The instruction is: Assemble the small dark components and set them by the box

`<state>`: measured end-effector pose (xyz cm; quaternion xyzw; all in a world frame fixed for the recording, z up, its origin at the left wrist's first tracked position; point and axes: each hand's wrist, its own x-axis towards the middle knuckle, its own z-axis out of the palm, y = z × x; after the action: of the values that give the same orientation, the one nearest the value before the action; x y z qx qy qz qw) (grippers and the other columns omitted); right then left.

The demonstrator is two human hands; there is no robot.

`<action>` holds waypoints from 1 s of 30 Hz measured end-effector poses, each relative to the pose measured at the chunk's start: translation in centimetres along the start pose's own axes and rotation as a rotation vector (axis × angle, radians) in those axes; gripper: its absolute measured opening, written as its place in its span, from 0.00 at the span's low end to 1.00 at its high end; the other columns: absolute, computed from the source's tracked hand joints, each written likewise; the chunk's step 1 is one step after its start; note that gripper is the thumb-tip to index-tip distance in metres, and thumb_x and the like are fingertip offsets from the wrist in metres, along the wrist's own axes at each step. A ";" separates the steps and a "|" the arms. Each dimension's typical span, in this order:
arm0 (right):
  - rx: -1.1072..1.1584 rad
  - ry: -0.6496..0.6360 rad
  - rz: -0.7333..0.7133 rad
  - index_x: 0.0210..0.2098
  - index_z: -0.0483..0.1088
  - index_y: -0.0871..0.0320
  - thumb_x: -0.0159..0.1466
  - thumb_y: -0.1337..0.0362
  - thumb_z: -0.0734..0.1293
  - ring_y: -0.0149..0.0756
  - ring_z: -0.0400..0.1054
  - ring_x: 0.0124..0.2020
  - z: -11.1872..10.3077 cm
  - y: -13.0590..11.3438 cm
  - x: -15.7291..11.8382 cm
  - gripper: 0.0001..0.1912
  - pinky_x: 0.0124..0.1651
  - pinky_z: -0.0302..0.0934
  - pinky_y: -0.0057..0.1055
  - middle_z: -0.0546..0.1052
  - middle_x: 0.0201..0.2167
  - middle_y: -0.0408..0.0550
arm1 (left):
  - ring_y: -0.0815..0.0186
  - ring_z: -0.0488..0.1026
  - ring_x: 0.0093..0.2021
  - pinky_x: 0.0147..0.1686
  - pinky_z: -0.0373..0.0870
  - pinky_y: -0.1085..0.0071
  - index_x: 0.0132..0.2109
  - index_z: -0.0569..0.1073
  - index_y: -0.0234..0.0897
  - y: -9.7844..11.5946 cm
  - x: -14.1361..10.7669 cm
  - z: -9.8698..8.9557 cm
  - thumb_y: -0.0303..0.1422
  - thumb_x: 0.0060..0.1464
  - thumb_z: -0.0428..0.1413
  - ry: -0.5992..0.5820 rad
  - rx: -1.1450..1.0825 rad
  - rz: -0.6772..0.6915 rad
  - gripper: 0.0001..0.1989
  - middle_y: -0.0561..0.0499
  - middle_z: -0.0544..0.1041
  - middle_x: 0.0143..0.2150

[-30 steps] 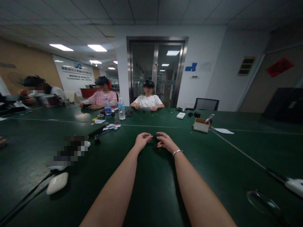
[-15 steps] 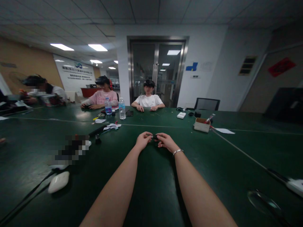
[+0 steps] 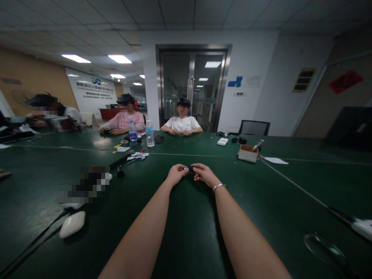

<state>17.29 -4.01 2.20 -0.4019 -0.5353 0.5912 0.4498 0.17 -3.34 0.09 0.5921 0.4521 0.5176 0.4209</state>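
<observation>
A small black object (image 3: pixel 191 169), too small for me to tell its kind, sits between my two hands just above the green table (image 3: pixel 192 232). My right hand (image 3: pixel 205 174) pinches it between thumb and fingertips, with the other fingers curled below. From the other side, my left hand (image 3: pixel 176 174) has its thumb and forefinger pressed together near a small pale or metallic bit beside the black piece. Whether that bit belongs to the black object I cannot tell. A silver bracelet (image 3: pixel 219 187) circles my right wrist.
To the left lie a white rounded case (image 3: pixel 72 224), a blurred-out device (image 3: pixel 87 184) and a small black cylinder (image 3: pixel 120 171). Water bottles (image 3: pixel 150 133) stand ahead. A small box (image 3: pixel 248 153) sits ahead right; glasses (image 3: pixel 324 248) lie near right. Several people sit opposite.
My hands stay nearly in place, and the black object shows a little more between my fingertips. Across the table, the white-shirted person's hands have come closer together.
</observation>
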 end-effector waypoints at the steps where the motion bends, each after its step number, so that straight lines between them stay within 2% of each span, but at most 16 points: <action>1: 0.003 -0.003 -0.004 0.43 0.68 0.60 0.60 0.72 0.65 0.22 0.65 0.18 0.0 0.0 0.0 0.11 0.25 0.70 0.23 0.74 0.30 0.45 | 0.70 0.71 0.27 0.30 0.67 0.73 0.36 0.73 0.31 -0.1 0.1 0.0 0.32 0.44 0.62 -0.005 -0.002 -0.004 0.11 0.48 0.75 0.27; 5: 0.009 -0.018 -0.019 0.42 0.69 0.59 0.58 0.73 0.66 0.22 0.65 0.19 -0.1 0.1 -0.1 0.12 0.25 0.69 0.23 0.72 0.26 0.42 | 0.70 0.71 0.26 0.30 0.68 0.72 0.36 0.73 0.31 -0.5 0.4 -0.1 0.34 0.45 0.61 -0.024 0.005 -0.001 0.12 0.48 0.76 0.27; 19: 0.036 -0.045 -0.045 0.43 0.67 0.59 0.58 0.75 0.65 0.22 0.65 0.19 -0.1 0.2 -0.2 0.14 0.24 0.69 0.23 0.70 0.26 0.41 | 0.69 0.70 0.26 0.29 0.66 0.73 0.34 0.73 0.32 -0.5 0.4 0.0 0.40 0.49 0.57 -0.039 0.086 0.002 0.13 0.49 0.75 0.26; 26: 0.031 -0.009 -0.019 0.44 0.66 0.59 0.58 0.72 0.67 0.23 0.66 0.18 -0.1 0.2 0.1 0.15 0.24 0.69 0.25 0.73 0.30 0.44 | 0.70 0.71 0.26 0.28 0.67 0.74 0.34 0.73 0.31 0.2 0.1 0.3 0.38 0.48 0.59 0.028 0.028 -0.023 0.12 0.48 0.75 0.26; 30: 0.031 0.016 0.001 0.46 0.65 0.61 0.60 0.67 0.66 0.24 0.67 0.18 -0.2 0.2 0.3 0.14 0.25 0.70 0.25 0.75 0.29 0.48 | 0.70 0.70 0.25 0.27 0.67 0.74 0.33 0.73 0.31 0.1 0.2 0.3 0.39 0.48 0.59 0.034 -0.005 -0.024 0.13 0.49 0.74 0.26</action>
<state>17.37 -3.72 1.96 -0.4000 -0.5224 0.5965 0.4597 0.54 -3.21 0.22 0.5767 0.4650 0.5233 0.4210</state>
